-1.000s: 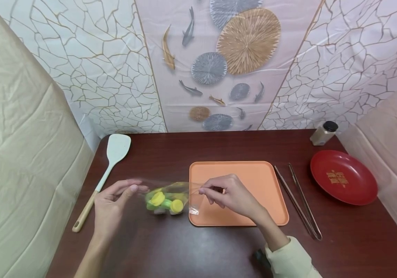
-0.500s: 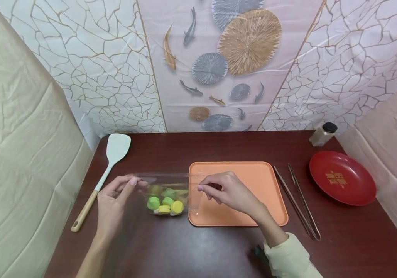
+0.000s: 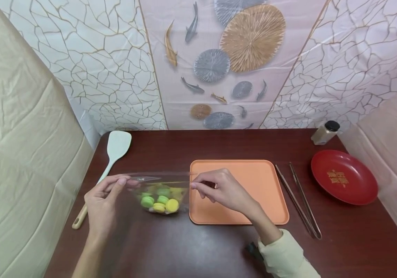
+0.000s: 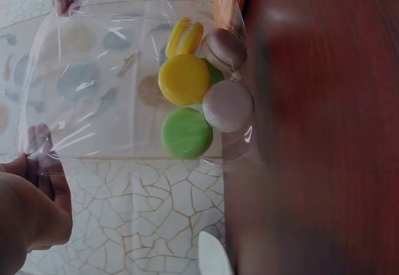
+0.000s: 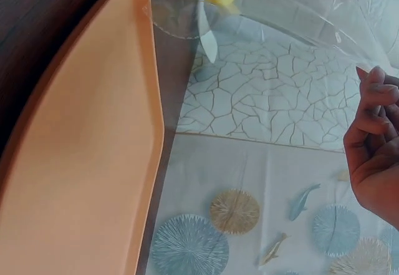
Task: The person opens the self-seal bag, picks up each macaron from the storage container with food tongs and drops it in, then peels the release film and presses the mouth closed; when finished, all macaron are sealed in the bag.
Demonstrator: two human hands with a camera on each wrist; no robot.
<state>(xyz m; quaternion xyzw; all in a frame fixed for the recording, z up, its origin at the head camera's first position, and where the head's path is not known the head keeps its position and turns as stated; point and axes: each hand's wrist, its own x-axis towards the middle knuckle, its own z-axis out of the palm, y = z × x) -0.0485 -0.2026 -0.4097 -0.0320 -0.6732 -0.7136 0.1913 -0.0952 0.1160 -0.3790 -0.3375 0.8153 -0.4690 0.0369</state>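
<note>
Head view: a clear bag hangs between left hand and right hand, both pinching it.

The left hand hides part of the spatula.

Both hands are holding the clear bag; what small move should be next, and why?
I would probably let the clear bag settle gently on the table, because the left hand and right hand pinch only its upper part, while the macarons gather at its bottom; support might steady them.
</note>
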